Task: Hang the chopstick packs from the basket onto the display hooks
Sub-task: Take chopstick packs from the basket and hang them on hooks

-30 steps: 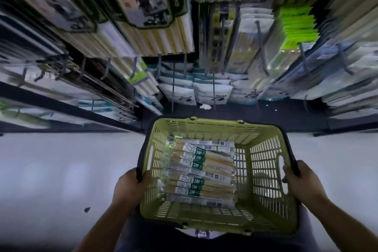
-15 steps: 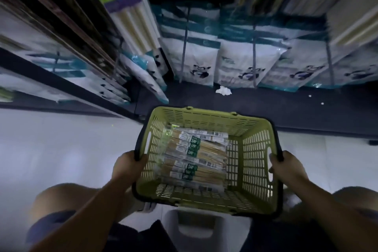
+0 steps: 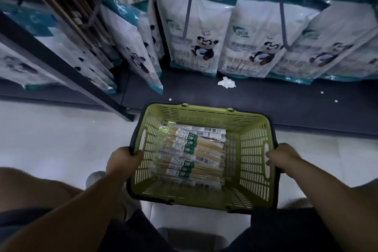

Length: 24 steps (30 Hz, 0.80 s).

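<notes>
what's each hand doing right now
Left hand: grips the green basket's left rim.
Right hand: grips its right rim.

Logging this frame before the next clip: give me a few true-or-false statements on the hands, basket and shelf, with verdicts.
1. The left hand and right hand each grip a side of the basket. True.
2. The basket is empty. False: packs lie in it, toward its left side.
3. A white scrap lies on the dark shelf base beyond the basket. True.
4. One hand lifts a pack to a hook. False: both hands are on the basket, and no pack is out of it.
5. Panda bags hang above the shelf base. True.
</notes>
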Tool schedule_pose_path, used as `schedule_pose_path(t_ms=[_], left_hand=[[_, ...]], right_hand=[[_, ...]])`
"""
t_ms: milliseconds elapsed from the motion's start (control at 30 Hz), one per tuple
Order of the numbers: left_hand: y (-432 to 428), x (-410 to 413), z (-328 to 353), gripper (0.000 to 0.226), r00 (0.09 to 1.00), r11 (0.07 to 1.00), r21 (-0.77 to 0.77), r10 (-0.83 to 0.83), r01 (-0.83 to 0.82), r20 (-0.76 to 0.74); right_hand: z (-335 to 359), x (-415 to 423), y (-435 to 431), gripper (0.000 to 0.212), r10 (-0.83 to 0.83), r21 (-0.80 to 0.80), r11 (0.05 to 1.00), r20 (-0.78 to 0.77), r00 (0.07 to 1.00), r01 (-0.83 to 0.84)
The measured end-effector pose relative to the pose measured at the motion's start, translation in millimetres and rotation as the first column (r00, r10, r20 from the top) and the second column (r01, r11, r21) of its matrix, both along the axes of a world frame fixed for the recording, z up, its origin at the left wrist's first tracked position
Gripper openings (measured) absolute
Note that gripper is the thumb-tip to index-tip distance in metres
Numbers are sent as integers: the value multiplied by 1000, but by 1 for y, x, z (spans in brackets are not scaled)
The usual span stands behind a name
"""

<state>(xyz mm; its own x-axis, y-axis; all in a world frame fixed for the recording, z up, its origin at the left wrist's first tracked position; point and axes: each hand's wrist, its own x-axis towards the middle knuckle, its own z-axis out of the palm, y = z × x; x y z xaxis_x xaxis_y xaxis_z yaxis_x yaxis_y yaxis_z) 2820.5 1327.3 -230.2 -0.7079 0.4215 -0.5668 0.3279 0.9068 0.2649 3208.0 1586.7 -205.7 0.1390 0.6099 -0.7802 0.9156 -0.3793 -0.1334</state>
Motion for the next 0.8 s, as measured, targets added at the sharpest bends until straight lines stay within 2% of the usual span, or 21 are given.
schedule_pose_path(t_ms=[100, 167, 233, 267, 333, 367, 433, 500, 600, 667, 800], left_hand=[[18, -1, 0, 30, 999, 998, 63, 19, -17, -45], [26, 0, 0, 27, 999, 998, 69, 15, -13, -34], [27, 2, 0, 26, 1000, 998, 69, 11, -10, -17], [26, 3, -1, 26, 1000, 997, 72, 14, -13, -14], [26, 6, -1, 27, 999, 995, 89, 37, -36, -5], [25, 8, -2, 28, 999, 994, 101, 49, -49, -1], [22, 9, -2, 30, 998, 992, 112, 60, -58, -12], [20, 9, -2, 30, 998, 992, 117, 52, -49, -21], [18, 7, -5, 28, 999, 986, 158, 52, -50, -10], [20, 5, -6, 27, 999, 981, 188, 54, -54, 2], [26, 1, -11, 24, 997, 966, 249, 70, -73, 23]], right_hand=[[7, -11, -10, 17, 76, 65, 995, 77, 994, -81], [17, -22, -18, 38, 163, 150, 968, 240, 957, -203], [27, -33, -28, 57, 227, 284, 893, 385, 894, -349], [29, -39, -31, 59, 249, 363, 840, 403, 881, -404], [32, -50, -36, 50, 317, 478, 756, 331, 889, -448], [32, -55, -39, 42, 377, 491, 745, 249, 892, -452], [30, -63, -48, 22, 502, 439, 760, 72, 862, -480], [25, -69, -60, 12, 595, 354, 761, -45, 803, -544], [6, -79, -75, 13, 674, 262, 734, -165, 720, -627], [-9, -88, -82, 17, 708, 226, 706, -180, 683, -671], [-40, -104, -93, 20, 716, 209, 698, -197, 669, -685]])
